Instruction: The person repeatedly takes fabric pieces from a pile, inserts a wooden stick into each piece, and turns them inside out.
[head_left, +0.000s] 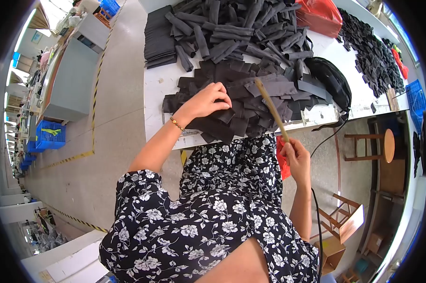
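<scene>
My left hand (207,100) is closed, its fingertips pinching a dark fabric piece (223,114) at the near side of a heap. In my right hand (297,154) is a thin, flat wooden stick (273,109), gripped at its lower end. The stick slants up and left, and its far tip lies over the heap of flat dark fabric pieces (250,113). Behind that heap, many rolled or folded dark fabric tubes (222,35) are piled on the white table (154,92).
A neat stack of dark strips (158,40) lies at the table's left. To the right are a black bag (330,78), a red plastic bag (319,18) and more small dark pieces (371,52). Wooden stools (387,145) stand at right; blue crates (50,135) sit across the aisle.
</scene>
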{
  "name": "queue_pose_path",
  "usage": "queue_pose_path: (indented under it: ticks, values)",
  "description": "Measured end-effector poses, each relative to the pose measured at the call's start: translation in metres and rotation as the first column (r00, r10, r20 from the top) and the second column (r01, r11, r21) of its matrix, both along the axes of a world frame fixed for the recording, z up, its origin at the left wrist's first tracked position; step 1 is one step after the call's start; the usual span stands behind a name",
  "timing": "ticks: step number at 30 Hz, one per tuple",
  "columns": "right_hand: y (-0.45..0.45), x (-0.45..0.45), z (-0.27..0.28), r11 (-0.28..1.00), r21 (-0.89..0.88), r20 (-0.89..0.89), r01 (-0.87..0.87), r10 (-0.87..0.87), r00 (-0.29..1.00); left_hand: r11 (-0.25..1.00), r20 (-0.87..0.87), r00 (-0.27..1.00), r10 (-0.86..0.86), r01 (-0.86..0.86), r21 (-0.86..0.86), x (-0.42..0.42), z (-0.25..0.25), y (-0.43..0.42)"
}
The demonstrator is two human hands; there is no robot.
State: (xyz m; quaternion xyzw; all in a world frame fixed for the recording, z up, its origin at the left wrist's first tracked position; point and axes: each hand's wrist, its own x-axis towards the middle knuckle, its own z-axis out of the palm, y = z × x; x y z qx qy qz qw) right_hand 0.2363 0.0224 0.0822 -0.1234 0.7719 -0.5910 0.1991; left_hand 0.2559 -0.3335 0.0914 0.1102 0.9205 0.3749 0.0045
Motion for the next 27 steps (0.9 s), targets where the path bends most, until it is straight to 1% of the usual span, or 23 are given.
queue_pose_path:
  ticks: [1,3,6,10,13,16,20,27]
  values:
    - [0.001,0.004,0.006,0.999,0.022,0.014,-0.035,0.035,0.999,0.999,-0.017,0.999,0.028,-0.028,0.027,0.000,0.007,-0.003]
    - [0.002,0.013,0.014,0.993,0.076,-0.014,-0.094,0.095,0.995,0.995,-0.033,0.997,0.077,-0.074,0.073,0.000,0.017,-0.009]
    - [0.002,0.020,0.020,0.983,0.126,-0.021,-0.136,0.140,0.990,0.985,0.009,0.994,0.113,-0.113,0.128,0.000,0.031,-0.014]
    - [0.002,0.021,0.018,0.977,0.146,-0.048,-0.155,0.164,0.985,0.988,-0.050,0.993,0.105,-0.098,0.122,-0.001,0.034,-0.015]
    - [-0.001,0.018,0.016,0.977,0.145,-0.063,-0.160,0.170,0.983,0.991,-0.064,0.995,0.074,-0.066,0.118,0.000,0.039,-0.008]
    - [-0.003,0.016,0.019,0.974,0.165,-0.099,-0.155,0.173,0.980,0.998,-0.137,0.989,0.059,-0.055,0.033,0.000,0.038,-0.005]
    - [0.001,0.015,0.027,0.975,0.185,-0.129,-0.125,0.150,0.980,0.995,-0.149,0.984,0.100,-0.097,0.029,-0.001,0.036,-0.012]
    - [0.000,0.011,0.030,0.967,0.193,-0.140,-0.164,0.193,0.971,0.993,-0.132,0.985,0.109,-0.104,0.049,-0.002,0.038,-0.008]
